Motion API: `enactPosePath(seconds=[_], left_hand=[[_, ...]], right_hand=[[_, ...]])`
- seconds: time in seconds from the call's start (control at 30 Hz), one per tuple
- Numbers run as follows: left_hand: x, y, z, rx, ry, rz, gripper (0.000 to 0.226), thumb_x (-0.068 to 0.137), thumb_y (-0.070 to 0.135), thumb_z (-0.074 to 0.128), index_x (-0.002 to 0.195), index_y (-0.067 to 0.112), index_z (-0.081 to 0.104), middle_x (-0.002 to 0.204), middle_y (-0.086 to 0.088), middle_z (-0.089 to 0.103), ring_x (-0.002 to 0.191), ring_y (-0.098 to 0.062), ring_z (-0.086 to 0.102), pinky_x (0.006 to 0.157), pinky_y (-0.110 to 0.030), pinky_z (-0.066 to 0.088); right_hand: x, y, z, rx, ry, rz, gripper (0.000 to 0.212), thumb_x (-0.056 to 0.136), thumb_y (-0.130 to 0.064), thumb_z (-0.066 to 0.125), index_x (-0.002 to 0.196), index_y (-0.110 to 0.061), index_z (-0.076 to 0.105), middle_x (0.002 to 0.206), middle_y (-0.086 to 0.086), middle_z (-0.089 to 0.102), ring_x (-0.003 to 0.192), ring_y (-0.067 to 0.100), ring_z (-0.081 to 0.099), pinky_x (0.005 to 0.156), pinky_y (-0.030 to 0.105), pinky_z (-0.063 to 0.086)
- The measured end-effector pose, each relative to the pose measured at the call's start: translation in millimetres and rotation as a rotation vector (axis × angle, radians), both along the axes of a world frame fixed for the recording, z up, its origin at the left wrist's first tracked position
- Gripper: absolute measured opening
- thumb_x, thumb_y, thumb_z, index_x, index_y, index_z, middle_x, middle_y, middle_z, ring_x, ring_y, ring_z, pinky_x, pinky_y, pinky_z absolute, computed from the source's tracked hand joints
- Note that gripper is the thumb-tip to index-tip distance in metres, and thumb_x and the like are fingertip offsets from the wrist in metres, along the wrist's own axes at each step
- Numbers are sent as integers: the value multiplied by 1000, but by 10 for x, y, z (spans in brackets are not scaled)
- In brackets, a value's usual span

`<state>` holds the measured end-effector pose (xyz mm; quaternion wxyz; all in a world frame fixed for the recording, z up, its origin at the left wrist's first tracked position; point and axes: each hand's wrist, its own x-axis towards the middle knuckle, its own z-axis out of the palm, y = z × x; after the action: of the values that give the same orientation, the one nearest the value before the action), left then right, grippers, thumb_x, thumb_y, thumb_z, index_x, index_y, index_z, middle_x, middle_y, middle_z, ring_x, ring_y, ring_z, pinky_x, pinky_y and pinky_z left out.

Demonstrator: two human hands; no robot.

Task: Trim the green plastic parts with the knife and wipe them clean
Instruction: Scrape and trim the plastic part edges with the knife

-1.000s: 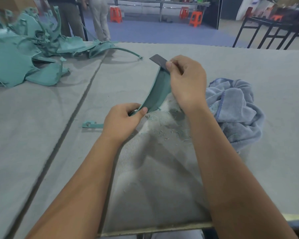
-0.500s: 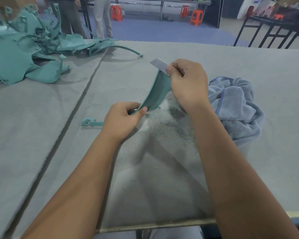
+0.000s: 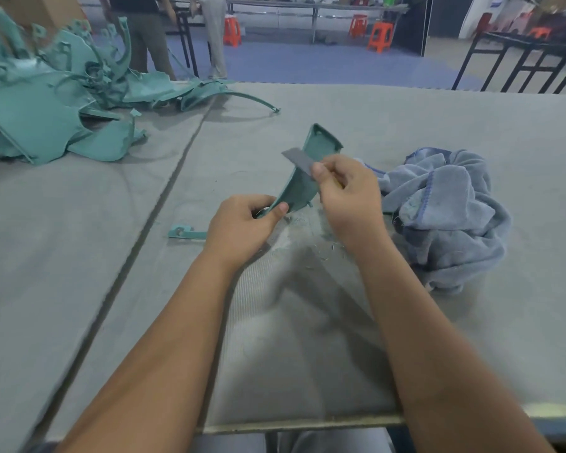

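since the earlier frame the right hand has slid down the curved green plastic part, so the part's far end, covered a second ago, now stands clear above the fingers, and the grey knife blade has come lower with it and points to the left.

head view: a person works at a grey felt-covered table. the left hand pinches the near, narrow end of the part between thumb and curled fingers, holding it up off the table. the right hand pinches the blade between thumb and forefinger, its flat laid across the part's left edge about midway along. fine green shavings lie scattered on the table just below both hands. a small green offcut lies flat just left of the left hand. a crumpled blue towel sits to the right, near the right wrist. a heap of green plastic parts fills the far left corner of the table. beyond the table, orange stools stand on a blue floor, and two people's legs show near the heap.
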<state>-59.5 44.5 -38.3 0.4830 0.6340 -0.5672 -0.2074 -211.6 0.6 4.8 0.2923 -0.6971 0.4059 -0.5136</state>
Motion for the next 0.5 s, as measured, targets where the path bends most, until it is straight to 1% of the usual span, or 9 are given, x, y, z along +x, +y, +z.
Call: enactPosePath(seconds=[0.1, 0.17, 0.2, 0.27, 0.3, 0.37, 0.4, 0.47, 0.5], left_hand=[[-3, 10, 13, -2, -66, 24, 23, 84, 50, 57, 83, 34, 72, 50, 11, 47, 50, -12, 42, 57, -28, 32], [-16, 28, 30, -35, -174, 38, 19, 86, 50, 54, 75, 41, 67, 52, 13, 49, 52, -8, 44, 54, -27, 32], [-27, 42, 46, -66, -250, 43, 20, 87, 49, 52, 69, 47, 61, 54, 15, 51, 52, -6, 45, 52, -27, 30], [-48, 57, 73, -145, -399, 59, 25, 89, 47, 47, 66, 49, 56, 56, 11, 51, 55, -8, 47, 50, -27, 28], [-47, 53, 77, -187, -450, 70, 24, 89, 45, 46, 71, 47, 61, 56, 9, 50, 59, -12, 51, 51, -27, 30], [-15, 34, 76, -299, -539, 93, 24, 90, 39, 52, 98, 37, 74, 65, 7, 57, 70, -21, 54, 58, -31, 38], [16, 22, 71, -354, -592, 107, 26, 89, 34, 57, 107, 30, 75, 69, 6, 61, 73, -24, 55, 65, -33, 39], [77, 16, 73, -438, -731, 140, 26, 85, 27, 66, 109, 29, 75, 73, 6, 66, 79, -27, 56, 78, -36, 31], [91, 23, 84, -460, -792, 159, 27, 83, 25, 68, 108, 30, 75, 75, 8, 68, 84, -28, 57, 81, -36, 27]], right_hand=[[-53, -56, 55, 114, -376, -18, 22, 95, -20, 54, 74, -21, 59, 56, -7, 48, 51, 7, 39, 49, 18, 33], [-128, -150, 100, 244, -633, -10, 16, 96, -18, 54, 80, -21, 58, 60, -3, 50, 50, 8, 39, 46, 16, 32], [-166, -200, 97, 298, -716, -7, 10, 96, -16, 54, 87, -19, 57, 64, -3, 53, 51, 8, 41, 47, 17, 33], [-237, -261, 35, 375, -768, -22, 8, 97, -8, 52, 95, -16, 54, 69, -3, 57, 53, 9, 47, 50, 19, 36], [-264, -272, -11, 418, -770, -30, 11, 97, -6, 51, 93, -16, 52, 70, -2, 58, 53, 10, 49, 51, 20, 39], [-307, -289, -76, 528, -789, -18, 14, 98, -7, 48, 90, -18, 48, 71, 1, 61, 53, 13, 52, 52, 22, 44], [-329, -299, -92, 571, -794, -3, 13, 99, -8, 47, 92, -19, 47, 71, 1, 61, 52, 14, 52, 50, 22, 44], [-363, -322, -105, 628, -783, 38, 10, 99, -14, 48, 92, -21, 48, 67, 2, 55, 48, 14, 43, 45, 21, 36], [-365, -327, -113, 656, -774, 68, 9, 98, -19, 51, 90, -21, 48, 65, 1, 52, 46, 13, 38, 43, 20, 31]])
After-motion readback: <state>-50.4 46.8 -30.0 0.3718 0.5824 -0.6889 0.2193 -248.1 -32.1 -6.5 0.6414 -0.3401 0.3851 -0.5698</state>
